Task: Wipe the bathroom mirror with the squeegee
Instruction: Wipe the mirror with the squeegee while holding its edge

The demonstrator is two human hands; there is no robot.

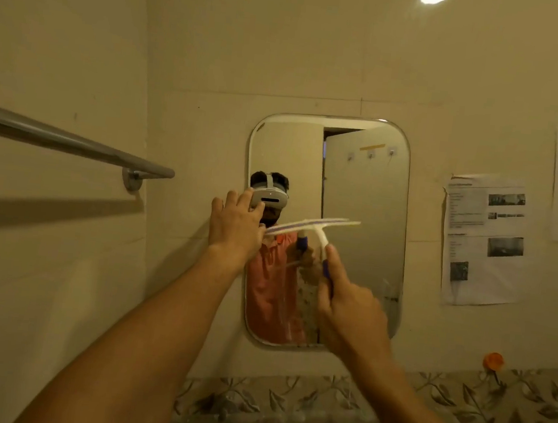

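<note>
A rounded rectangular mirror (366, 186) hangs on the beige tiled wall straight ahead. My right hand (351, 317) grips the blue-and-white handle of a squeegee (317, 229), whose white blade is tilted in front of the mirror's middle. My left hand (235, 224) is raised at the mirror's left edge with fingers spread straight, and the blade's left end meets its thumb side. I cannot tell whether the blade touches the glass. The mirror reflects a person in an orange shirt wearing a headset.
A metal towel bar (71, 143) juts from the left wall. Printed sheets (484, 243) are taped to the wall right of the mirror. An orange hook (493, 361) sits lower right, above leaf-patterned tiles (456, 412).
</note>
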